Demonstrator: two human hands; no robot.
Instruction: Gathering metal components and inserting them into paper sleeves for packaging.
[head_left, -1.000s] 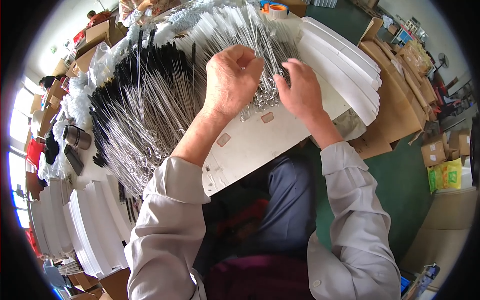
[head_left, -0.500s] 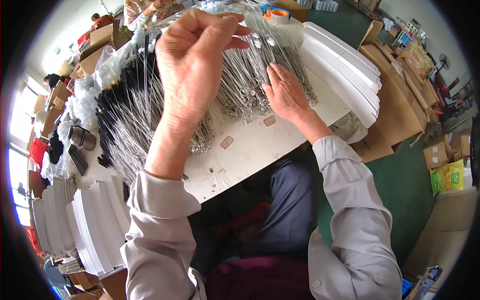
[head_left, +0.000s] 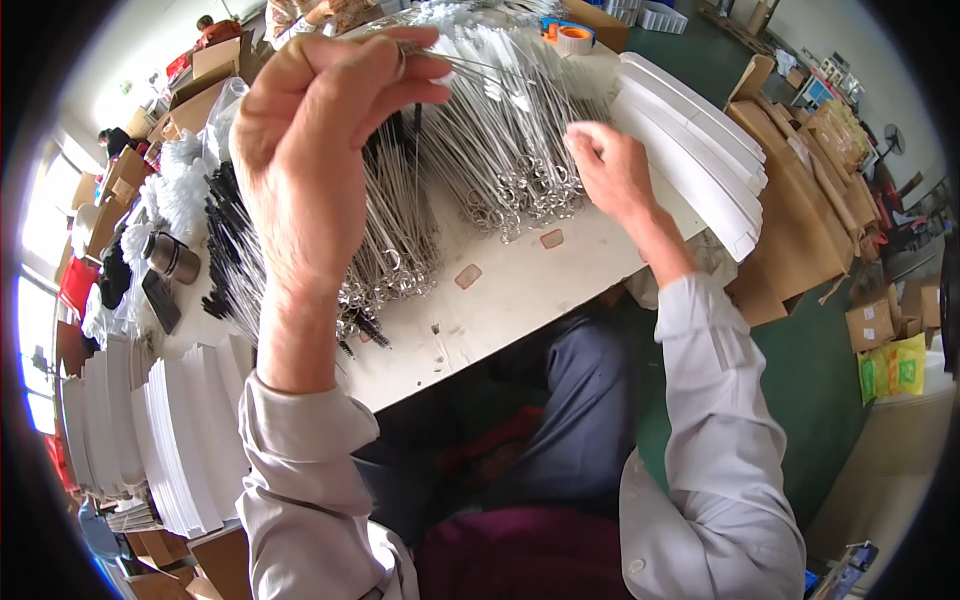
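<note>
Two hands worked a spread of wire brushes.
Raised, the left hand (head_left: 310,150) pinched one wire brush (head_left: 470,65) by its stem; beyond the fingers of the right hand (head_left: 612,172), loosely curled on the table (head_left: 520,300), the heap (head_left: 500,150) looked largely unsorted.

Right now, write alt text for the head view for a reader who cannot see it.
The left hand is raised, pinching thin wire brushes above a white table heaped with many more. The right hand rests on the pile of brushes, beside stacks of white cards.
</note>
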